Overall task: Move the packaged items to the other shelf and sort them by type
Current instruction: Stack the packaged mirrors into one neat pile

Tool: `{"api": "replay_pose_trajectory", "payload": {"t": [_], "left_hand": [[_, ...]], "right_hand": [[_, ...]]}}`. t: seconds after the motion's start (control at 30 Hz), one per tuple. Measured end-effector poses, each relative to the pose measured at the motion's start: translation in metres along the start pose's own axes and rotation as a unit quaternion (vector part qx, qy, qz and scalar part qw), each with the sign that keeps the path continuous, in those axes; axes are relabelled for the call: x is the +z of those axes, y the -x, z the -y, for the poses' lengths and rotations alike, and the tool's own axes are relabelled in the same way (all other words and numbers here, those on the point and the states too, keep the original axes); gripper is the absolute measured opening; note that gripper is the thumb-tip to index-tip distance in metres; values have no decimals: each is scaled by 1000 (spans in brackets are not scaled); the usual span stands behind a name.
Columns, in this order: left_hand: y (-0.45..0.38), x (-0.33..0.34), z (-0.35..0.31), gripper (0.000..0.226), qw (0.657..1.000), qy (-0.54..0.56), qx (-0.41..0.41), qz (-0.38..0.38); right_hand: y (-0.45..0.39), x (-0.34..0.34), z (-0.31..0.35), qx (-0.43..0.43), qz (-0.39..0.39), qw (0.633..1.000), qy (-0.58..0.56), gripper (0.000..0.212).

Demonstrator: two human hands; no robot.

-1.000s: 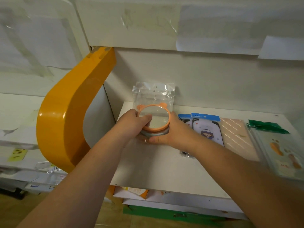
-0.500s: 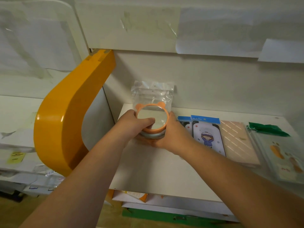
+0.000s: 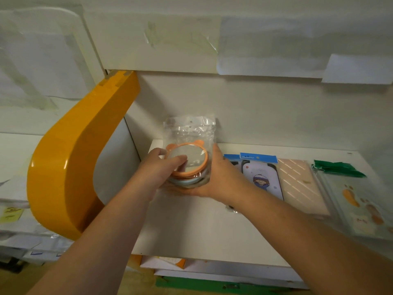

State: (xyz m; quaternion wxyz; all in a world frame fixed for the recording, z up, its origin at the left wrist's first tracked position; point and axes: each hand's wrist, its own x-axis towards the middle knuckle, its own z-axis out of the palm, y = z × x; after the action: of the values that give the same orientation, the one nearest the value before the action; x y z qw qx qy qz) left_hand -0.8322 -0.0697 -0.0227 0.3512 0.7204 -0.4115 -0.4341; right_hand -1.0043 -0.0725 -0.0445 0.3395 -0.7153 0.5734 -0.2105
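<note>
head view: stack of bagged round mirrors (image 3: 188, 165), orange bear-eared one on top, at the shelf's (image 3: 191, 226) back left corner. left hand (image 3: 160, 169) and right hand (image 3: 219, 173) fingers clamped around it, likely squaring the pile. phone cases (image 3: 262, 179) lie beside, apart by type. lower mirrors mostly hidden.

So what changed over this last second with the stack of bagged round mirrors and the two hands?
Little changed. Both hands, left hand and right hand, keep the stack of bagged round mirrors clasped at the shelf's back left; nothing was let go. The left thumb shifted slightly over the orange rim. The phone cases beside it stayed put.
</note>
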Motion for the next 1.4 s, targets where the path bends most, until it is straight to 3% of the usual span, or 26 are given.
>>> {"api": "replay_pose_trajectory", "payload": {"t": [0.1,0.3,0.37,0.47,0.5,0.63,0.8,0.9,1.0,1.07,1.23,1.33,1.4], "left_hand": [[3,5,-2,58,1000,-7,7,-2],[2,12,-1,73,996,-75,38,-22],[4,14,-2,74,995,-88,47,-26],[5,17,-2,77,995,-84,48,-22],[6,17,-2,80,996,-80,46,-19],[5,13,-3,80,996,-81,36,-21],[6,11,-1,84,997,-72,20,-19],[8,12,-2,86,996,-80,22,-18],[12,13,-5,87,996,-85,32,-15],[16,15,-8,80,995,-94,43,-12],[25,24,-10,33,986,-143,87,-25],[22,20,-11,26,988,-129,81,-19],[21,15,-12,42,990,-129,64,-2]], "right_hand": [[1,1,0,4,6,1000,9,145],[6,-18,1,27,47,996,-72,134],[8,-28,2,58,55,991,-109,121],[12,-40,9,85,58,984,-149,73],[13,-41,11,91,60,983,-151,67],[6,-36,13,141,53,976,-155,89],[8,-42,16,153,41,976,-150,44],[11,-45,21,148,42,976,-153,41],[13,-46,26,148,43,976,-152,22],[14,-46,27,148,35,976,-153,19],[12,-39,24,155,28,976,-152,9],[14,-42,22,151,43,974,-166,8],[15,-45,21,133,58,973,-181,13]]}}
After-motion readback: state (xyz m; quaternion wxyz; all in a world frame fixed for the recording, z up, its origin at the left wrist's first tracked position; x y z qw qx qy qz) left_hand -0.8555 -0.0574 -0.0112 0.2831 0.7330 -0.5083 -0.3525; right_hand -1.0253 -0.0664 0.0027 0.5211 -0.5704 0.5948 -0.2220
